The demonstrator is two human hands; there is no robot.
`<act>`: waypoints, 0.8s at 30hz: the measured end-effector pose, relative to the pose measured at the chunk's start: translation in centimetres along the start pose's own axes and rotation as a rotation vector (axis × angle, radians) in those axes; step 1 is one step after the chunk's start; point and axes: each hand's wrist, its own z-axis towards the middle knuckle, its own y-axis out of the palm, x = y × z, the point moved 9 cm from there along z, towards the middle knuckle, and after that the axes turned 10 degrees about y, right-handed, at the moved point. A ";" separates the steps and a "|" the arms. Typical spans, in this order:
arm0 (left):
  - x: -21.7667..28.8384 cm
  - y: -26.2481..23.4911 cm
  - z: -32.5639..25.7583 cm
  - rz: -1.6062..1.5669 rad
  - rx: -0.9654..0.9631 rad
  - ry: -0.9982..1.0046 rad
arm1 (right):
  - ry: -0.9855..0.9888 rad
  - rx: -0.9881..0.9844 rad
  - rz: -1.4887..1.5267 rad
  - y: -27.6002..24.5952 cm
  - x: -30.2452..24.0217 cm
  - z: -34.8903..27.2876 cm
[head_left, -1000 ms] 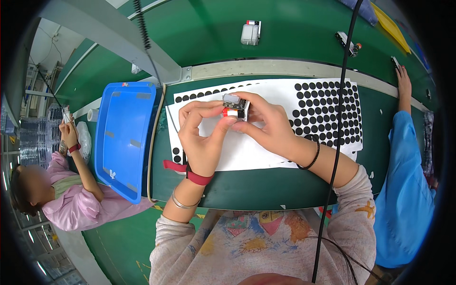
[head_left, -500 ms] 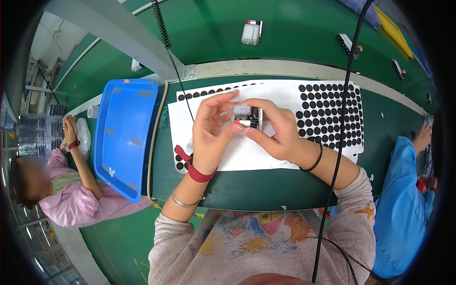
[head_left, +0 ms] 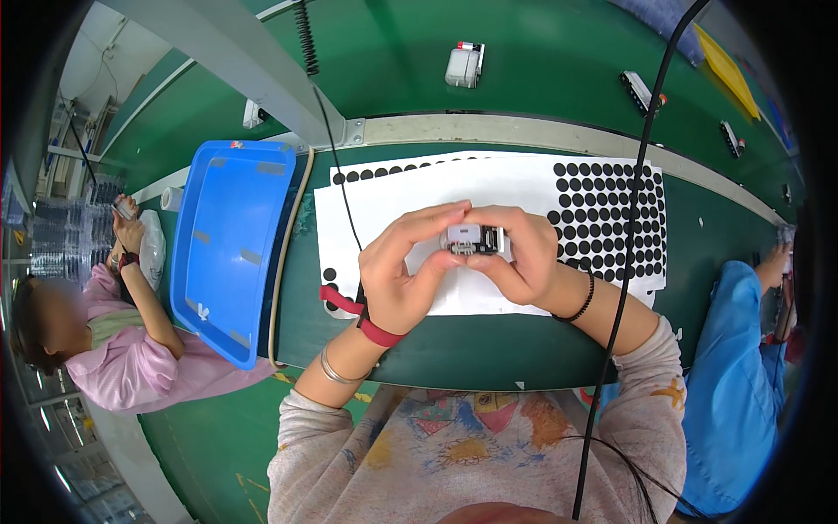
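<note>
Between my hands, above the white sheets, is a small clear plastic box [head_left: 472, 239] with a pale grey block and dark parts showing in it. My left hand [head_left: 400, 265] grips its left end with the thumb below and fingers above. At the other end, my right hand [head_left: 527, 253] curls round it, thumb on the near side. The fingers partly cover the box. Beneath my hands lie overlapping white sticker sheets [head_left: 375, 203] with rows of round black dots, densest on the right.
A blue tray [head_left: 234, 253] lies left of the sheets, beside a beige cable [head_left: 285, 262]. Beyond a metal rail [head_left: 489, 132], packages like this one [head_left: 463, 67] rest on a green belt. A black cable [head_left: 625, 288] hangs across the right. People sit at both sides.
The box has moved slightly nearer and right and turned, so the red-and-white piece inside no longer shows. My left fingers, spread before, have closed in on it.
</note>
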 end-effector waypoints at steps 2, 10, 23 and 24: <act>-0.3 -0.1 0.4 0.040 0.008 -0.039 | 0.078 0.001 0.067 0.1 1.0 0.2; -1.0 -1.3 -0.2 -0.062 0.142 -0.118 | 0.023 0.007 0.001 0.5 0.4 0.6; -2.0 -1.1 0.6 0.165 -0.020 -0.150 | 0.547 -0.029 0.172 0.2 5.1 1.3; -2.1 -1.2 0.6 0.274 -0.060 -0.157 | 0.503 0.122 0.328 -0.9 6.8 2.2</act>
